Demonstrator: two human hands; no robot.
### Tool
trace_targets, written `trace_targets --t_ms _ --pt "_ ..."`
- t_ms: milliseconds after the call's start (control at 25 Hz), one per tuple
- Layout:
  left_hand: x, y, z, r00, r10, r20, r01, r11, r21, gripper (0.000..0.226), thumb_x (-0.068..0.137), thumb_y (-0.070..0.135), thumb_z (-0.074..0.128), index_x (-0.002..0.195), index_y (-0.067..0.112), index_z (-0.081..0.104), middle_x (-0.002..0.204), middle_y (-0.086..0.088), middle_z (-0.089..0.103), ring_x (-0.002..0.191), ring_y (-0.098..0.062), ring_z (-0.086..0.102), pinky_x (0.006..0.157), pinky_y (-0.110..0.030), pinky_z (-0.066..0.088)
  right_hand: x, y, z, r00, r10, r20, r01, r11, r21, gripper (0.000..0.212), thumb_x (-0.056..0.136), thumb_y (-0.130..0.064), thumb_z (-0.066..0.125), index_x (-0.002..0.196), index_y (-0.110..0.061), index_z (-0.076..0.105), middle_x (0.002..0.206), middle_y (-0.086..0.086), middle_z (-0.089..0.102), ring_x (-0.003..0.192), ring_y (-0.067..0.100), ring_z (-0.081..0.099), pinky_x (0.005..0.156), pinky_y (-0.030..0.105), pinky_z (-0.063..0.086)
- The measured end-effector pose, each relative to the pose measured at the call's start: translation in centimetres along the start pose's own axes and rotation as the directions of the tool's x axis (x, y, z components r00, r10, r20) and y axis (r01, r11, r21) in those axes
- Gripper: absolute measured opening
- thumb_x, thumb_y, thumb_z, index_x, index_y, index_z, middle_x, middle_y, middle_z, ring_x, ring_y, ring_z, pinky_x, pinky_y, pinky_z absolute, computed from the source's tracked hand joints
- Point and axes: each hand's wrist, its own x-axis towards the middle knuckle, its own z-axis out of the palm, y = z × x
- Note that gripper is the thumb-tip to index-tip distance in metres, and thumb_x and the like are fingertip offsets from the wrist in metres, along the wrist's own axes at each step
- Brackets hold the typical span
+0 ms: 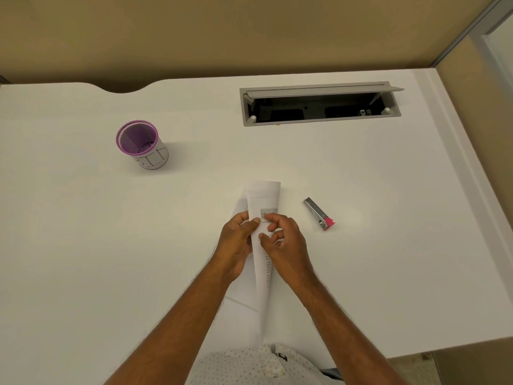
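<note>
near the left edge of the white tabletop [83, 245] stands a round purple mesh cup [140, 144], upright, wrapped in a hand-lettered paper label and well apart from the hands. at the middle of the near edge the left hand [236, 243] grips the left side of the white printed paper sheets [263, 201], with the thumb on top and the fingers curled behind. the sheets are thin and limp, curled lengthwise into a loose, narrow roll. their long axis runs from the near edge toward the far edge, and the far end flares open beyond the fingers. the right hand [286, 243] pinches the same sheets from the right, fingertips on the printed face, so the paper sits between both hands. near it on the right lies a small silver stapler with a pink end [319, 213], slanted, its pink end toward the near right corner. the right hand is the nearer one if the stapler is wanted next. by the far edge a grey cable hatch [319, 122] stands open.
</note>
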Motion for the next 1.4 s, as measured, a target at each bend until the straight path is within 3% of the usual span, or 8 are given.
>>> trace_targets --t_ms 240,480,600,720,960,1120,1280,1400 --pt "-0.6 0.1 0.8 0.999 0.024 0.040 -0.027 0.998 0.054 0.018 0.102 0.023 0.064 0.117 0.027 0.073 0.120 0.000 0.077 0.113 -0.030 0.072 0.097 -0.046 0.061 0.4 -0.2 -0.3 0.994 -0.076 -0.073 0.074 0.997 -0.034 0.044 0.087 -0.038 0.074 0.126 -0.027 0.058 0.115 -0.008 0.058 0.096 0.011 0.060 0.076 0.018 0.055" --pt "-1.5 0.5 2.1 0.974 0.195 0.119 -0.220 0.943 0.249 0.030 0.105 0.029 0.058 0.133 0.026 0.068 0.139 0.006 0.066 0.124 -0.021 0.066 0.099 -0.039 0.060 0.8 -0.5 -1.3 0.996 -0.048 -0.074 0.054 0.994 0.092 0.034 0.095 -0.036 0.064 0.127 -0.029 0.056 0.122 -0.015 0.064 0.100 0.000 0.063 0.072 0.004 0.051" --pt "-1.3 -0.1 2.2 0.929 0.341 0.144 -0.360 0.747 0.559 0.031 0.107 0.025 0.055 0.136 0.024 0.067 0.143 0.005 0.062 0.129 -0.010 0.058 0.108 -0.027 0.050 1.4 -0.4 -1.8 0.998 0.006 -0.067 0.004 0.987 0.159 0.028 0.101 -0.032 0.056 0.128 -0.029 0.058 0.122 -0.015 0.067 0.101 0.007 0.068 0.076 0.016 0.058" --pt "-0.8 -0.5 2.0 0.901 0.401 0.166 -0.398 0.609 0.687 0.030 0.104 0.016 0.058 0.132 0.023 0.068 0.139 0.003 0.061 0.110 0.003 0.057 0.093 -0.004 0.044 2.0 0.0 -2.0 0.992 0.121 -0.027 -0.106 0.941 0.321 0.022 0.102 -0.023 0.053 0.119 -0.031 0.064 0.114 -0.014 0.073 0.099 0.011 0.072 0.079 0.028 0.061" --pt "0.6 -1.3 0.5 0.856 0.453 0.251 -0.455 0.427 0.782 0.031 0.102 0.015 0.060 0.131 0.021 0.067 0.132 0.005 0.059 0.122 -0.009 0.052 0.106 -0.026 0.049 3.4 1.0 -2.0 0.963 0.264 0.043 -0.261 0.887 0.380 0.018 0.101 -0.027 0.052 0.109 -0.029 0.069 0.106 -0.011 0.076 0.095 0.017 0.074 0.085 0.039 0.062" --pt "1.3 -1.4 -0.2 0.808 0.498 0.316 -0.449 0.172 0.877 0.037 0.099 0.020 0.063 0.137 0.019 0.064 0.145 -0.003 0.058 0.135 -0.021 0.047 0.115 -0.035 0.039 4.3 1.4 -1.5 0.974 0.223 -0.029 -0.211 0.952 0.224 0.018 0.102 -0.035 0.051 0.100 -0.027 0.067 0.095 -0.009 0.075 0.089 0.020 0.073 0.077 0.035 0.062" --pt "2.6 -1.9 -0.9 0.805 0.445 0.393 -0.410 -0.063 0.910 0.053 0.101 0.037 0.059 0.151 0.021 0.049 0.164 -0.004 0.040 0.150 -0.027 0.034 0.124 -0.046 0.026 4.9 1.8 -1.3 0.992 0.076 -0.101 -0.084 0.993 -0.080 0.021 0.103 -0.031 0.049 0.113 -0.020 0.063 0.105 -0.006 0.070 0.093 0.016 0.068 0.075 0.027 0.059" --pt "3.7 -2.7 -2.1 0.822 0.368 0.434 -0.394 -0.182 0.901 0.061 0.102 0.046 0.052 0.156 0.020 0.042 0.168 -0.006 0.031 0.154 -0.031 0.029 0.126 -0.049 0.022 4.6 2.2 -1.2 0.983 -0.061 -0.174 0.011 0.962 -0.274 0.024 0.099 -0.021 0.058 0.123 -0.019 0.057 0.115 -0.004 0.059 0.102 0.016 0.063 0.085 0.032 0.059"
